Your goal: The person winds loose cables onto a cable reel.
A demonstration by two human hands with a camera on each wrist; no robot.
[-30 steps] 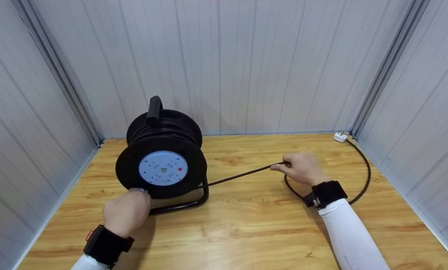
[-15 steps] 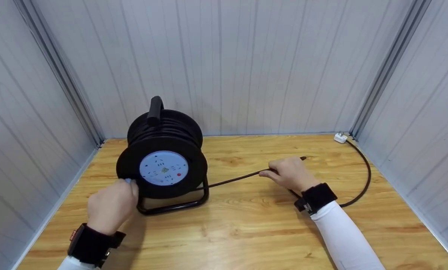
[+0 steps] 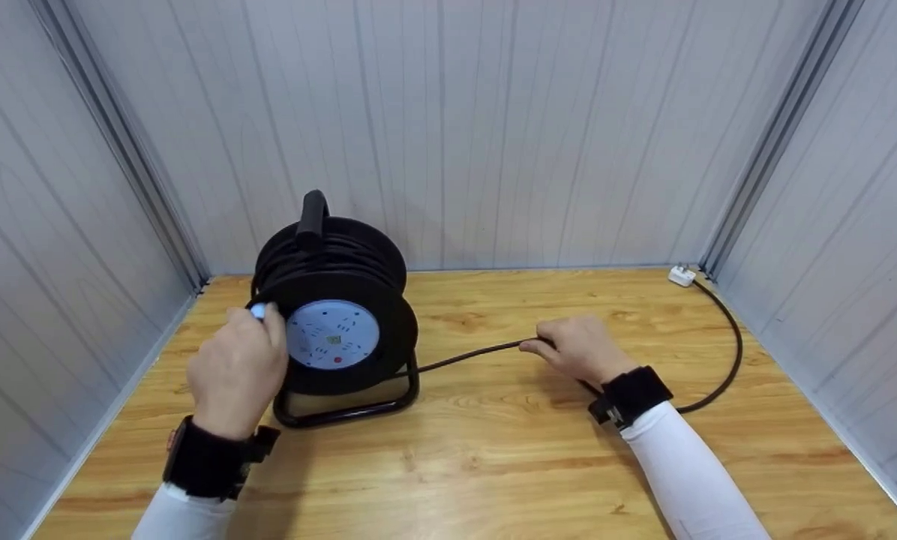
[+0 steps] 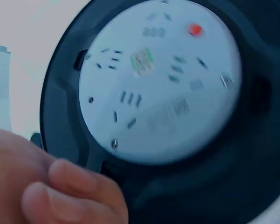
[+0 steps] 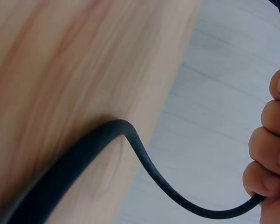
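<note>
A black cable reel [image 3: 400, 319] stands on its tubular frame [image 3: 351, 414], left of centre, with black cable wound on its drum. Its pale socket panel [image 4: 158, 84] has a red button and several outlet slots. At the left edge of the reel's front disc, my left hand [image 3: 238, 367] grips the crank knob, whose light blue end [image 3: 259, 310] shows above the fingers. My right hand [image 3: 580, 349] holds the black cable [image 3: 471, 356], which runs from the bottom of the reel into the fist. In the right wrist view the curled fingers [image 5: 268, 144] wrap round the cable.
The cable's tail curves over the wood-grain table [image 3: 448, 480] to a white plug [image 3: 681, 275] in the back right corner. Pale panel walls [image 3: 463, 135] enclose the back and both sides. A carry handle [image 3: 312, 219] tops the reel.
My left hand has swung up the reel's left side with the knob, and the socket panel has turned clockwise. My right hand has moved left towards the reel, the cable still in its grip.
</note>
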